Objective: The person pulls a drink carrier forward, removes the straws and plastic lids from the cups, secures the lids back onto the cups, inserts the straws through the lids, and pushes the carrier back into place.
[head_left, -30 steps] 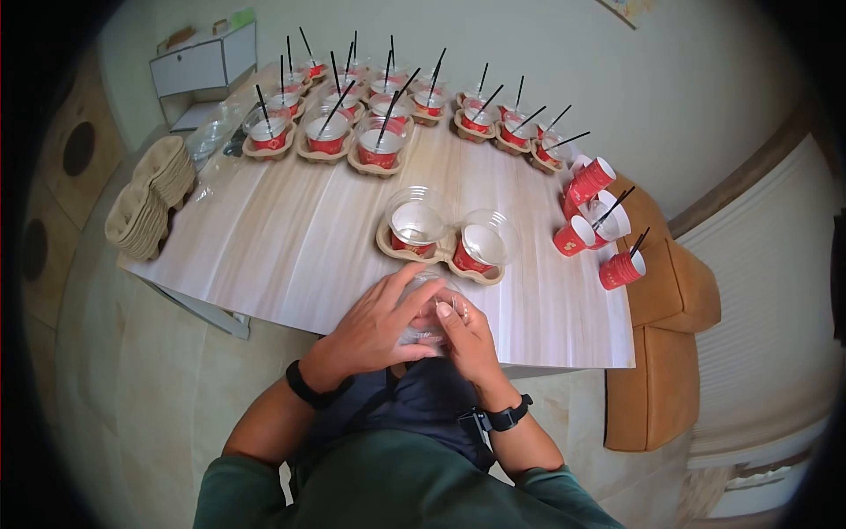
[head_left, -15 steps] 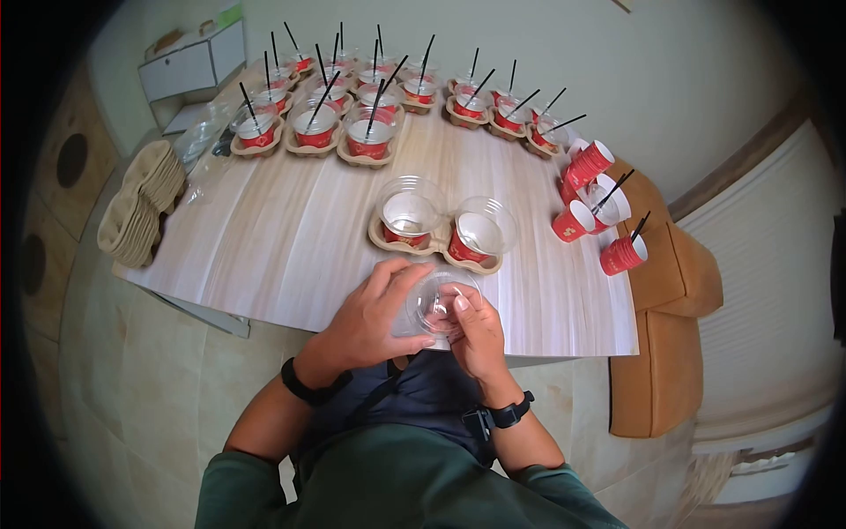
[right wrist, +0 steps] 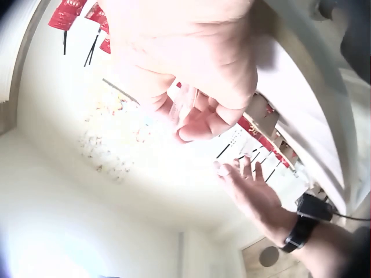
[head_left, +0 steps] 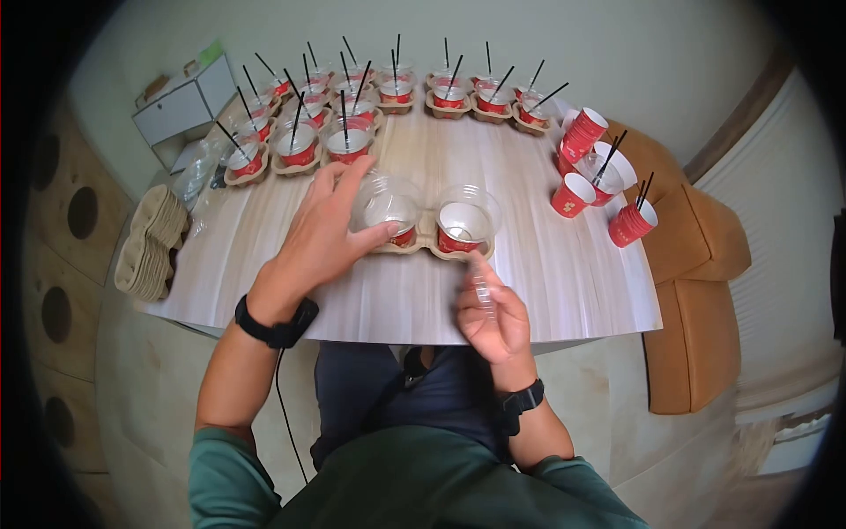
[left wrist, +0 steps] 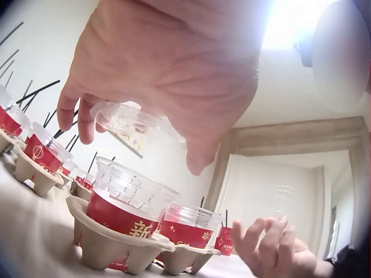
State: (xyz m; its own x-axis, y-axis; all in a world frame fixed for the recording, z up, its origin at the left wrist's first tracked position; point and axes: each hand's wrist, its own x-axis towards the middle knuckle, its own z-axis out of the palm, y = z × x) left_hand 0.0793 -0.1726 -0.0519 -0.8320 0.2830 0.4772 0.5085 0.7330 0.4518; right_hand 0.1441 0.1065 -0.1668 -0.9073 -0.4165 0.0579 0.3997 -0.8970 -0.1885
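Observation:
My left hand arches over the left cup in a cardboard two-cup carrier. Between its fingers and thumb it holds a clear plastic lid, slightly tilted and just above the cup's clear rim. The right cup stands in the other socket, clear plastic above and red with gold print below. In front of that cup, near the table's front edge, my right hand pinches a second clear lid, seen edge-on. Curled fingers partly hide this lid in the right wrist view.
Rows of carriers with red cups and black straws line the back of the table. A stack of empty carriers stands at the left edge. On the right are stacked red paper cups and a white-rimmed tub holding straws.
The hands have moved apart from the lid they were both at. The left has gone forward and left over the left cup with a lid; the right has moved right with another lid.

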